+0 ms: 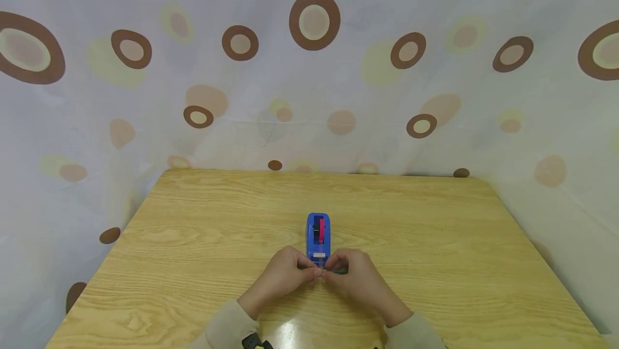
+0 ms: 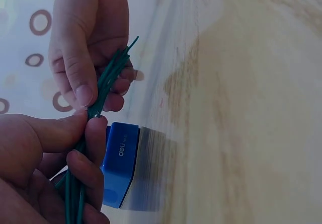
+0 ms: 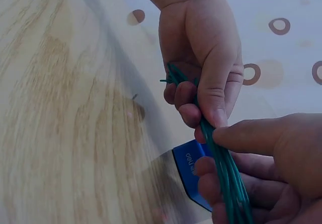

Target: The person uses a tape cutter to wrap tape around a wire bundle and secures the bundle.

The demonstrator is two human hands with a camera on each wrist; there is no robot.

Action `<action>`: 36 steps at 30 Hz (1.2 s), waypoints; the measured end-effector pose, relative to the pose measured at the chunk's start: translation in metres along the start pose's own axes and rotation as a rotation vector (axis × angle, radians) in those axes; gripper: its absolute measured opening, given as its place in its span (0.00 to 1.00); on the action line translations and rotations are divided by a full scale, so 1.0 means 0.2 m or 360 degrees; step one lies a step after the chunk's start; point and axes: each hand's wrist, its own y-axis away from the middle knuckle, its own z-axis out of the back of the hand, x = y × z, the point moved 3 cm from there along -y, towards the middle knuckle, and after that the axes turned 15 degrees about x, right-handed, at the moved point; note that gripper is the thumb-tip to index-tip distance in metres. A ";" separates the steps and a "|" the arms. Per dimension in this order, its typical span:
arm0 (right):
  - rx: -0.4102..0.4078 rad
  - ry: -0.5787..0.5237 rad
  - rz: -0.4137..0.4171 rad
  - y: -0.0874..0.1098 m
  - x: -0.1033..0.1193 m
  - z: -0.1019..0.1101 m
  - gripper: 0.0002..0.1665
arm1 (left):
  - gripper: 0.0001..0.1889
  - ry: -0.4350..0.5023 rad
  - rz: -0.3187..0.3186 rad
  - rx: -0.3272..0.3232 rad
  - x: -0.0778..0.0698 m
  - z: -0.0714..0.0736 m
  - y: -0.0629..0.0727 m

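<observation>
Both hands meet close to the near end of a blue tape dispenser [image 1: 326, 247]. Between them lies a bundle of thin green wires [image 2: 110, 78], its loose ends fanned out at either side. My left hand [image 1: 286, 271] pinches the bundle between thumb and index finger, the other fingers curled beneath it. Thumb tip almost against the left thumb, my right hand [image 1: 357, 273] grips the same bundle farther along. A narrow strip of clear tape [image 1: 321, 264] runs from the dispenser's cutter toward the fingertips. Fingers hide most of the spot where tape and wires come together.
The dispenser holds a roll on a pink and black hub [image 1: 321, 230]. A wood-grain table [image 1: 193, 241] spreads around the hands. Behind it hangs a pale curtain [image 1: 362, 85] with brown rings. A dark band [image 1: 251, 341] sits at the left sleeve.
</observation>
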 end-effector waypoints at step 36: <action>0.0023 -0.0152 0.0084 0.01 -0.02 -0.03 0.04 | 0.15 -0.0153 -0.0041 0.0212 0.00 0.02 -0.03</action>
